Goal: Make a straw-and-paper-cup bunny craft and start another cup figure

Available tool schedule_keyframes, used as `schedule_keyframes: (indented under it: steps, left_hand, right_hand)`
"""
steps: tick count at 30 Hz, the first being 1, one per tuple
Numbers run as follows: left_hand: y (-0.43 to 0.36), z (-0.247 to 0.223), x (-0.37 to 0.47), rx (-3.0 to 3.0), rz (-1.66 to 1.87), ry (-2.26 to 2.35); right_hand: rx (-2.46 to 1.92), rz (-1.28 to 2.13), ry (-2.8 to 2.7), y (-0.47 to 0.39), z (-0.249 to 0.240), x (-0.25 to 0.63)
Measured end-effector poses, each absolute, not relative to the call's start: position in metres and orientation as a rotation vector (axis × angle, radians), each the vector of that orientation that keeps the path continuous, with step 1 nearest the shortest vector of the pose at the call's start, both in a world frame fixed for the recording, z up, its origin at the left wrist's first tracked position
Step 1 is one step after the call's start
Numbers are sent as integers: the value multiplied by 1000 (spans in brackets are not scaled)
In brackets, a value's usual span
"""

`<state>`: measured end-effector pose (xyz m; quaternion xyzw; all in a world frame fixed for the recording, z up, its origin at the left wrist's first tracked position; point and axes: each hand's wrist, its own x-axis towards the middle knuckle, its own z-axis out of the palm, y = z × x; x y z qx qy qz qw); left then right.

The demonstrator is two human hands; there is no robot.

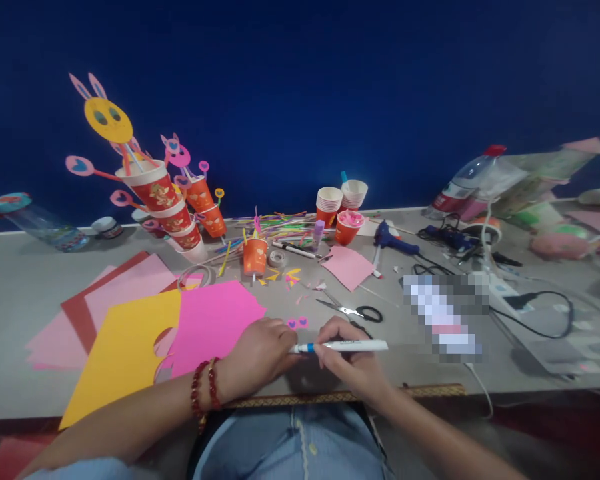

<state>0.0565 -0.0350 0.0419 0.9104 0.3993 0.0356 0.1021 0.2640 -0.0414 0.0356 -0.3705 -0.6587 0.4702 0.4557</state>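
My right hand (347, 353) is closed around a white marker (357, 345) with a blue band, held level just above the table's near edge. My left hand (260, 350) is curled at the marker's left end; whatever its fingers pinch is hidden from me. Just beyond both hands lie two small pink paper pieces with blue hearts (298, 323). Past my right hand rest black-handled scissors (353, 311). A bright pink paper sheet (213, 327) lies beside my left hand, next to a yellow sheet (125, 347) with rounded cut-outs.
Decorated stacked paper cups (155, 190) with a yellow rabbit face stand at the left. An orange cup (255, 257), a tape roll (277, 259) and pipe cleaners (290, 230) lie mid-table. A blue glue gun (395, 239), a blurred-out device (445, 320) and cables lie to the right.
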Motion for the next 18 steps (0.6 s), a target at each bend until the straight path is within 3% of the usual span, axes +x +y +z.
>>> schedule_keyframes:
  steps: [11, 18]
  left_hand:
    - [-58, 53, 59, 2554, 94, 1221]
    - [-72, 61, 60, 2572, 72, 1262]
  right_hand:
    - [-836, 1381, -1616, -50, 31, 260]
    - [-957, 1141, -1747, -59, 40, 254]
